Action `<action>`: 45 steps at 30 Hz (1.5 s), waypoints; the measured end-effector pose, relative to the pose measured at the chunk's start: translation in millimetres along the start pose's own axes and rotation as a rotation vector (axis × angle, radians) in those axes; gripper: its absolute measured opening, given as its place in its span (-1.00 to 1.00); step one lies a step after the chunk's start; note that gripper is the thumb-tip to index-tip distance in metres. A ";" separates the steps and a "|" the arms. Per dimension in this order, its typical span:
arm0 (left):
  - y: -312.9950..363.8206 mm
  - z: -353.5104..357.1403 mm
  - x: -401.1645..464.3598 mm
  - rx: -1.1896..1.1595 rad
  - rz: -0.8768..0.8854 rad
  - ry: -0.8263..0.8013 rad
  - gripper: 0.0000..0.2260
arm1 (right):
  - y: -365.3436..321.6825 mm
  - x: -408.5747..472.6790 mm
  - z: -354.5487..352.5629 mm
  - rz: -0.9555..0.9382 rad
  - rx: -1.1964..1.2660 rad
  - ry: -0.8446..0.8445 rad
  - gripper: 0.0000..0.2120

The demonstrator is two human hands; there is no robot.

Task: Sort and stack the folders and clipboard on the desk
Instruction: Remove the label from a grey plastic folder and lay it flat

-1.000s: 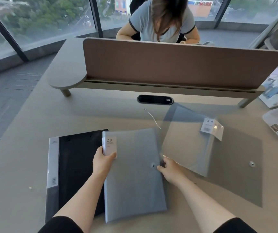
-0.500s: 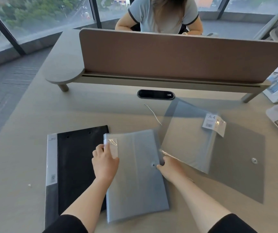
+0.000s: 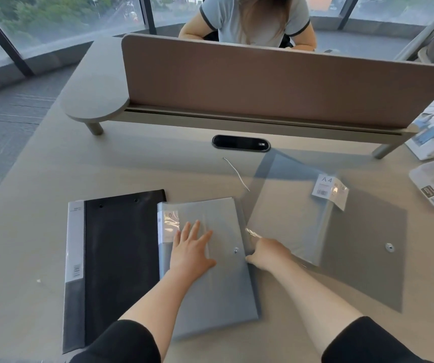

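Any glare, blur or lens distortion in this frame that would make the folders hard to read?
Head view: daylight from the windows, soft shadows; glare streaks on the blue-grey folder wash out its label beside the left hand; the A4 label on the translucent folder is readable; wide-angle bending curves the divider panel; the right hand looks slightly soft.

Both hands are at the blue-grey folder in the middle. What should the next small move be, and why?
Probably slide the blue-grey folder left onto the black folder. The left hand lies flat on it, the right hand grips its right edge, and its left edge already overlaps the black one.
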State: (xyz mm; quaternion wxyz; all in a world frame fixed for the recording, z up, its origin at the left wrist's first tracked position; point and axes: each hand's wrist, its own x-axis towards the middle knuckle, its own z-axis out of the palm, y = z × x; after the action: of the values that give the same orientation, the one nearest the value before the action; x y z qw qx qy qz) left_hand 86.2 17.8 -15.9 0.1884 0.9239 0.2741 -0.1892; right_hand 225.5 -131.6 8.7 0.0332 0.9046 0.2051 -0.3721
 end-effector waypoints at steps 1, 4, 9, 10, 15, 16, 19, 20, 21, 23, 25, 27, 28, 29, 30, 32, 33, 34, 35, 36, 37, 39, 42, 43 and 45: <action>-0.8 1.1 -0.6 0.005 0.003 0.002 -0.25 | 1.8 -0.1 -2.2 0.020 -0.030 -0.024 -0.73; -2.5 4.1 -1.4 0.003 0.005 0.003 -0.26 | 4.0 0.2 -9.6 0.083 -0.016 -0.134 -0.79; -1.7 4.9 -1.2 -0.003 0.011 0.010 -0.26 | -3.4 4.3 -16.3 0.175 0.380 -0.095 -0.94; -1.1 4.2 -0.5 0.000 0.010 0.004 -0.26 | -5.4 6.9 -16.1 0.191 0.449 -0.070 -0.91; -1.4 5.4 2.4 0.000 -0.001 -0.010 -0.25 | -21.9 18.3 -4.7 0.126 0.364 -0.023 -0.70; -1.9 6.3 2.7 -0.002 0.000 -0.009 -0.25 | -26.5 18.8 -2.6 0.102 0.301 0.006 -0.68; -2.8 8.0 3.0 -0.005 0.003 -0.002 -0.25 | -40.6 19.3 1.2 0.032 0.170 0.063 -0.70; -3.1 8.2 3.0 -0.006 0.004 -0.004 -0.25 | -45.5 18.8 2.8 0.003 0.137 0.079 -0.71; -3.0 8.1 2.8 -0.008 0.004 -0.006 -0.25 | -49.8 18.2 5.4 -0.031 0.105 0.094 -0.72; -3.3 8.4 2.5 -0.013 0.002 -0.005 -0.26 | -55.6 16.4 12.1 -0.103 0.049 0.112 -0.74; -3.6 9.2 2.8 -0.018 -0.003 -0.001 -0.26 | -59.0 10.6 16.8 -0.171 -0.008 0.102 -0.76; -4.0 9.6 3.2 -0.019 -0.002 0.003 -0.26 | -58.5 4.4 21.2 -0.221 -0.056 0.078 -0.77; -4.1 9.7 3.2 -0.021 -0.002 0.003 -0.26 | -56.6 1.4 24.1 -0.240 -0.075 0.066 -0.77; -4.1 9.6 3.1 -0.022 -0.002 0.002 -0.26 | -53.4 -1.9 26.7 -0.254 -0.085 0.064 -0.77; -4.1 9.6 3.0 -0.023 -0.003 0.001 -0.26 | -49.3 -4.4 29.2 -0.262 -0.082 0.069 -0.78; -3.8 9.4 2.6 -0.020 -0.005 0.002 -0.25 | -39.2 -8.9 31.9 -0.262 -0.051 0.078 -0.80; -3.6 9.2 2.6 -0.019 -0.005 0.001 -0.25 | -33.1 -10.3 32.3 -0.253 -0.026 0.076 -0.82; -3.7 9.2 2.6 -0.019 -0.006 0.001 -0.25 | -26.8 -11.2 32.0 -0.243 0.005 0.068 -0.85; -3.7 9.3 2.6 -0.019 -0.006 0.001 -0.24 | -20.4 -12.0 30.6 -0.226 0.038 0.058 -0.85; -3.8 9.2 2.6 -0.019 -0.006 0.000 -0.24 | -14.0 -11.9 29.0 -0.203 0.069 0.048 -0.82; -4.0 9.2 2.7 -0.018 -0.005 0.000 -0.24 | -7.8 -11.2 26.6 -0.176 0.095 0.043 -0.80; -4.5 9.7 2.6 -0.018 0.001 0.002 -0.25 | 2.3 -8.0 21.0 -0.128 0.127 0.045 -0.81; -5.7 10.5 2.8 -0.025 0.002 0.003 -0.25 | 8.3 0.4 15.4 -0.099 0.149 0.061 -0.81; -5.5 10.8 2.9 -0.027 0.002 -0.001 -0.26 | 7.8 3.3 13.6 -0.094 0.147 0.072 -0.81; -5.0 10.6 2.9 -0.026 0.001 -0.006 -0.26 | 3.1 9.8 10.1 -0.096 0.115 0.105 -0.82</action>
State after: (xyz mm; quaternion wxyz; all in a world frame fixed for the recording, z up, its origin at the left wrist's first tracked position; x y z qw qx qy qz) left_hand 82.9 18.2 -27.5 0.2014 0.9210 0.2753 -0.1882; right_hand 226.3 -133.2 -5.6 -0.0472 0.9125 0.2280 -0.3362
